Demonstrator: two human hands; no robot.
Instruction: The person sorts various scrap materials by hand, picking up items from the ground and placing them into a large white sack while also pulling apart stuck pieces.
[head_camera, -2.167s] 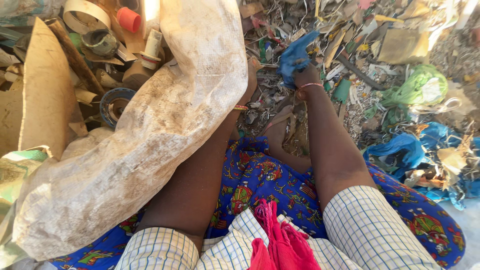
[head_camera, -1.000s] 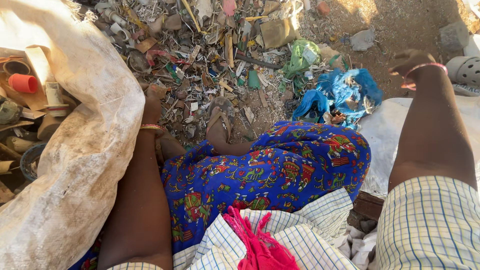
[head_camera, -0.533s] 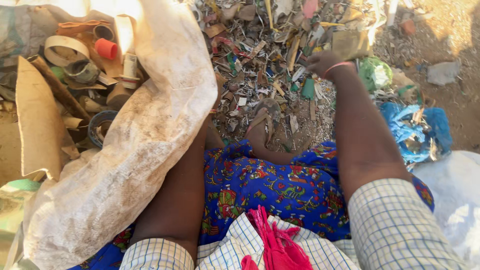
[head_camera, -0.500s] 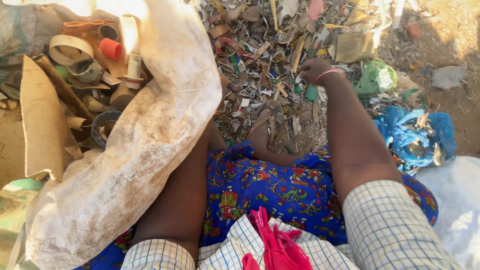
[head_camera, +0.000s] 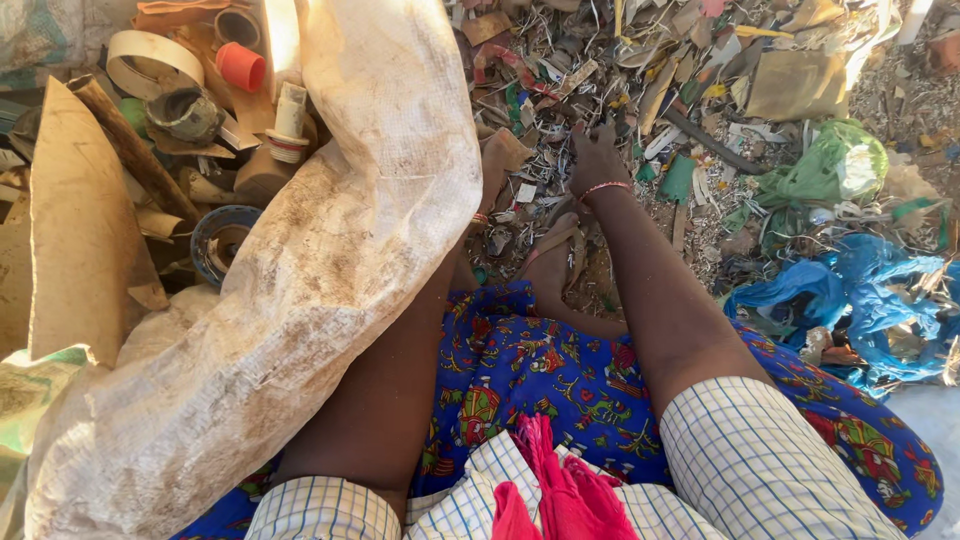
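- Down on the ground ahead of the knees, the right hand (head_camera: 598, 158) rests palm-down on the scrap heap (head_camera: 620, 90), fingers curled into the mixed bits of plastic and card — whether it has closed on any one piece I cannot tell
- Left hand (head_camera: 497, 160) lies at the right edge of the big white sack (head_camera: 300, 300); it seems to press or pinch the sack's cloth there, but the grip is partly hidden, so I cannot tell for sure
- Sack runs long from the near-left corner of the view up toward the far edge, its open mouth (head_camera: 200, 120) to the left showing an orange cap (head_camera: 240, 66) and cardboard rolls
- Heap lies straight ahead and to the right of the right hand — the nearer hand to it; the sack's mouth lies left, across the left arm
- Sandalled foot (head_camera: 553, 262) sits between the two wrists, just below both hands
- Green bag (head_camera: 835, 165) and blue bag (head_camera: 850, 300) lie well apart to the right
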